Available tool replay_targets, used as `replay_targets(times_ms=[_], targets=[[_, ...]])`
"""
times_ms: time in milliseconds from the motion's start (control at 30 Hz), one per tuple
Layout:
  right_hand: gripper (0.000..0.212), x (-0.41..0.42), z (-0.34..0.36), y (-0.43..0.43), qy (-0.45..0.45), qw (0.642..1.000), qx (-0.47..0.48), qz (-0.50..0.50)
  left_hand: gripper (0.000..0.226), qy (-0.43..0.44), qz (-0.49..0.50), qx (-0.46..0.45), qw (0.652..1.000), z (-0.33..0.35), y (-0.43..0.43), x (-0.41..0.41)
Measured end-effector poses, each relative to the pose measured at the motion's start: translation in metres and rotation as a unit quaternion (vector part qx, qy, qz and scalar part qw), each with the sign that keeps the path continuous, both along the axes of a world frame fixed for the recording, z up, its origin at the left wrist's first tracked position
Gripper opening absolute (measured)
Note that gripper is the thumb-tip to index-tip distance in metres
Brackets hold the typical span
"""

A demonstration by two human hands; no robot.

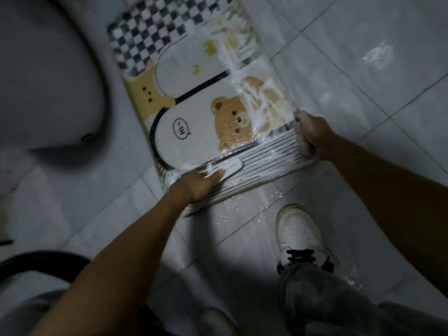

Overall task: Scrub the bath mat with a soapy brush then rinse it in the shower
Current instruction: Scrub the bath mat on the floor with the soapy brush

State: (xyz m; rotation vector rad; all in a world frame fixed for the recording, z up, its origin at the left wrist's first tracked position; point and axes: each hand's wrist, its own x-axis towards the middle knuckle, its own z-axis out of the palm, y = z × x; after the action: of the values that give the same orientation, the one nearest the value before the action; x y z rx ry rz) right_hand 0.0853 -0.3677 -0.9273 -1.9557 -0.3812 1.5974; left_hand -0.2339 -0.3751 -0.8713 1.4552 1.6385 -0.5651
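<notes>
The bath mat (194, 76) lies on the tiled floor, printed with bears, a black-and-white checker patch and stripes at its near end. Soap foam streaks its right side. My left hand (194, 187) holds a white brush (230, 167) against the striped near edge. My right hand (312, 134), covered in foam, grips the mat's near right corner, which looks slightly lifted.
A large white fixture with a dark rim (48, 81) stands just left of the mat, and another dark-rimmed object (36, 265) is at the bottom left. My white shoe (300, 236) stands on wet tiles below the mat. A foam patch (377, 55) lies on the floor at right.
</notes>
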Motion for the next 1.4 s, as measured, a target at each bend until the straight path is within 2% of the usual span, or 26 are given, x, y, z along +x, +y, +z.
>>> replay_targets(times_ms=[67,133,167,267,400,467,567,667,800,933,1033,1133,1267,1400], targets=[[0.049,-0.004,0.006,0.003,-0.047,0.998,-0.018,0.041,0.091,0.069,0.052,-0.035,0.996,0.013,-0.013,-0.064],[0.044,-0.011,0.01,0.003,-0.109,0.988,-0.03,0.103,0.098,0.158,0.078,-0.061,0.982,0.027,-0.02,-0.096],[0.041,-0.019,0.012,0.003,-0.118,0.983,-0.021,0.135,0.105,0.16,0.083,-0.06,0.982,0.025,-0.021,-0.096],[0.036,-0.063,0.016,0.003,-0.047,0.969,0.017,0.242,0.128,0.057,0.063,-0.056,0.995,0.008,-0.028,-0.061],[0.042,-0.099,0.002,0.001,0.021,0.944,0.014,0.329,0.121,0.039,0.052,-0.042,0.997,-0.006,-0.034,-0.044],[0.04,-0.103,-0.003,0.004,0.03,0.943,0.003,0.332,0.118,0.075,0.085,-0.054,0.992,0.002,-0.041,-0.085],[0.037,-0.102,0.001,0.008,0.012,0.934,0.011,0.357,0.101,0.14,0.12,-0.069,0.98,0.019,-0.05,-0.145],[0.031,-0.106,0.005,0.011,-0.014,0.928,0.009,0.371,0.101,0.174,0.129,-0.07,0.974,0.03,-0.058,-0.167],[0.031,-0.109,0.003,0.01,-0.033,0.916,0.018,0.398,0.088,0.127,0.052,-0.048,0.989,0.015,-0.046,-0.132],[0.034,-0.104,0.0,0.011,-0.025,0.916,0.024,0.401,0.096,0.102,0.04,-0.044,0.993,0.006,-0.02,-0.104],[0.028,-0.105,0.002,0.009,-0.017,0.912,0.034,0.407,0.094,0.133,-0.006,-0.038,0.99,0.02,-0.019,-0.142],[0.036,-0.105,-0.002,0.011,-0.018,0.921,0.013,0.39,0.095,0.176,-0.037,-0.039,0.983,0.031,-0.007,-0.17],[0.044,-0.108,-0.005,0.011,-0.011,0.93,-0.006,0.369,0.1,0.147,-0.1,-0.032,0.983,0.012,0.023,-0.124],[0.042,-0.107,-0.003,0.011,-0.01,0.935,-0.029,0.352,0.098,0.141,-0.049,-0.027,0.988,0.012,0.02,-0.129]])
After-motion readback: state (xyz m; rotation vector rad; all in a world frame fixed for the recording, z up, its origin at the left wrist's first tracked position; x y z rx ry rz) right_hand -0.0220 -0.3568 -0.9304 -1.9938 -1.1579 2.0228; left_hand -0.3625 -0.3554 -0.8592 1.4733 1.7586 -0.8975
